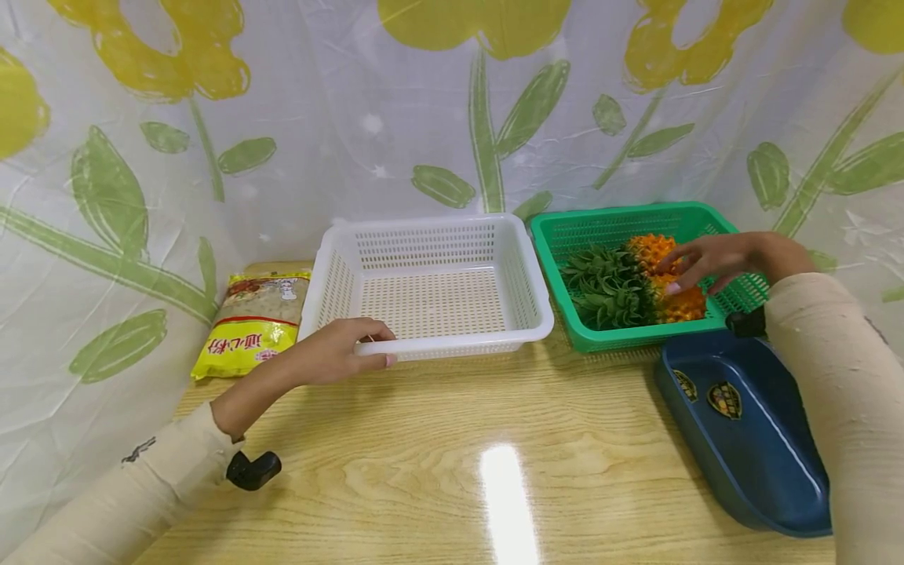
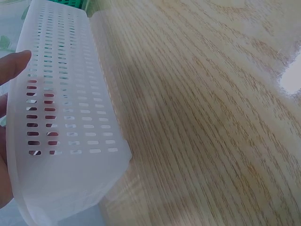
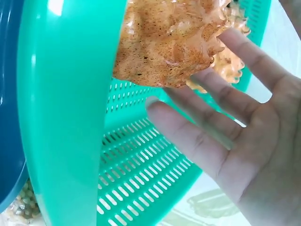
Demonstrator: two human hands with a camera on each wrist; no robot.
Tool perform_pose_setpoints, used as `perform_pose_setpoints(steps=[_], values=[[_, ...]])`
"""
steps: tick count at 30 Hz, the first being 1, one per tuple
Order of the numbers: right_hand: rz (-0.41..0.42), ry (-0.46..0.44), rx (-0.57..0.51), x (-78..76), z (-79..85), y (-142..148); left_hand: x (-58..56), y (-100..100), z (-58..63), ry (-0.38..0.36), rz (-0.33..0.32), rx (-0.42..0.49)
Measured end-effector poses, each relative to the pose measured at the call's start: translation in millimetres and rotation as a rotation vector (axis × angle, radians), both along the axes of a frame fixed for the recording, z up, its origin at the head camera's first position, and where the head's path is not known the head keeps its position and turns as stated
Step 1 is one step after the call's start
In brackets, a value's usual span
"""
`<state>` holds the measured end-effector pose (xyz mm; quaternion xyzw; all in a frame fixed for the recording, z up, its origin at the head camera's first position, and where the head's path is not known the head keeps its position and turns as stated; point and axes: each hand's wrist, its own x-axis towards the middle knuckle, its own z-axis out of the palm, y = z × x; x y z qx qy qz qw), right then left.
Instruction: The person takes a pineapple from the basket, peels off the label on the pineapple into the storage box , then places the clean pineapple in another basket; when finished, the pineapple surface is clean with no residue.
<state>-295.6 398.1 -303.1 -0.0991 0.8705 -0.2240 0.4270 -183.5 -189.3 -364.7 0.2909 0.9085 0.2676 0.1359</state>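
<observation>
My left hand [image 1: 346, 351] grips the near left rim of a white plastic basket [image 1: 452, 344], its thumb outside and fingers over the edge; the left wrist view shows the thumb [image 2: 16, 66] against the slotted wall. To the right, a green basket [image 1: 614, 339] holds two toy-like pineapples [image 1: 681, 306] with orange bodies and green leaves [image 1: 607, 286]. Over the orange bodies is my right hand [image 1: 720, 259]. In the right wrist view its fingers are spread and nearly straight, close beside a pineapple [image 3: 164, 42]; whether fingertips touch it I cannot tell.
A yellow bag of pasta [image 1: 247, 326] lies left of the white basket. In front of the green basket, a dark blue basin [image 1: 756, 447] stands under my right forearm. Part of a bag with small round pieces [image 3: 23, 205] shows by the basin. A flowered curtain [image 1: 318, 118] hangs behind.
</observation>
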Motion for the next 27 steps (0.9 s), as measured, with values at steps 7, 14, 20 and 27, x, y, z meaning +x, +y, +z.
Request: perform_pose_setpoints(steps=[7,14,20,27], values=[[0.001,0.07,-0.016,2.9,0.5,0.1,0.8,-1.5,0.4,-0.006,0.004,0.008],[0.016,0.143,-0.024,4.6,-0.6,4.5,2.0,-4.3,2.0,-0.006,-0.01,0.028],[-0.003,0.264,-0.042,11.3,4.0,5.8,3.8,-9.4,6.5,0.001,-0.005,0.048],[-0.023,0.455,-0.075,22.9,18.0,-0.9,8.1,-10.2,19.1,0.051,0.014,0.099]])
